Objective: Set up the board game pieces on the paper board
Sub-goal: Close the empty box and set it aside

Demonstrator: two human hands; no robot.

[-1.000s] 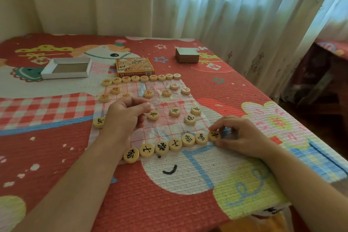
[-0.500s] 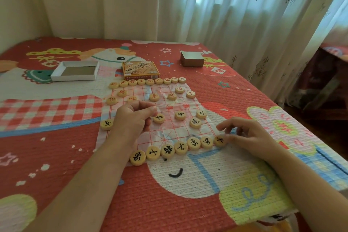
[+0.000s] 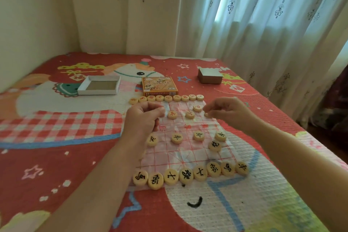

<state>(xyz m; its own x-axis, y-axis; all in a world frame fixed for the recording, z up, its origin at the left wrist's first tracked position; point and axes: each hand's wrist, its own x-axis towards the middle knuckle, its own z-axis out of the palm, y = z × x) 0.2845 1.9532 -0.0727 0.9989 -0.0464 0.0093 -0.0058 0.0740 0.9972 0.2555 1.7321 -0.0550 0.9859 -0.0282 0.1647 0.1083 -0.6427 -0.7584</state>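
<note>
Pieces look like light, stiff, smooth wood; we'd pinch each by its rim. The paper board [image 3: 180,156] is thin and creased, and likely slides. The black pieces [image 3: 188,175] line its near edge and the red pieces [image 3: 168,98] its far edge, with more between. We see the left hand [image 3: 145,118] curled over the far-left squares; we can't tell if it holds anything. The right hand [image 3: 227,113] pinches a disc [image 3: 206,114] at the board's right edge. Black 馬 and red 兵 are readable; the orange box [image 3: 160,86] print is too small.

A cream wall [image 3: 37,9] filled the upper left. Sheer white embroidered curtains [image 3: 244,15] hung across the upper right, bluish daylight glowing through them. A red woven cartoon-printed mat [image 3: 56,165] covered the lower frame.
</note>
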